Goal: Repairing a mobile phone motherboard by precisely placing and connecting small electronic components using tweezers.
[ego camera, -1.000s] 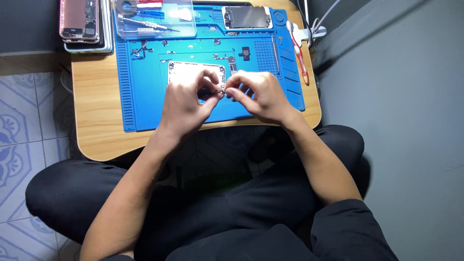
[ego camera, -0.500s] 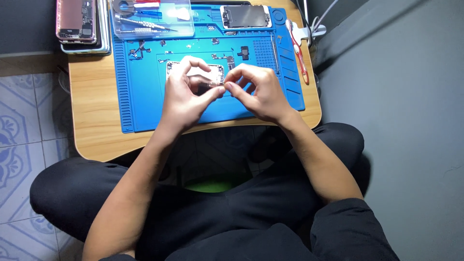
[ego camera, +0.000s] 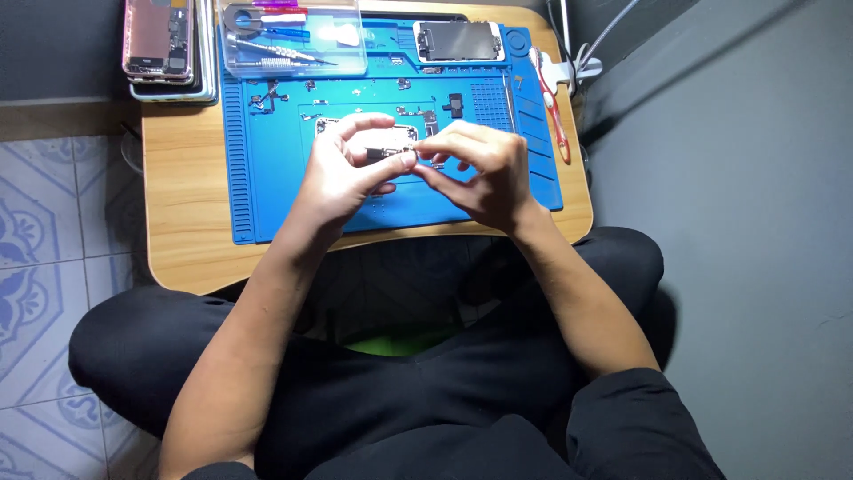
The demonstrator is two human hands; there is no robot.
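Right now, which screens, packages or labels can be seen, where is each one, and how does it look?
Phone screen: top of the blue mat, flat rectangle, dark glass, white frame.
Opened phone: table's far left corner, on a stack, pinkish rim, insides showing.
Clear plastic box: mat's top left, holds tools.
No labels can be made out.

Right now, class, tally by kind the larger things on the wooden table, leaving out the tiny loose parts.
Blue repair mat: 1
Clear tool tray: 1
Phone screen panel: 1
Opened phones stacked at the left corner: at least 2, exact count unclear
Red-handled tool: 1
Total: at least 6
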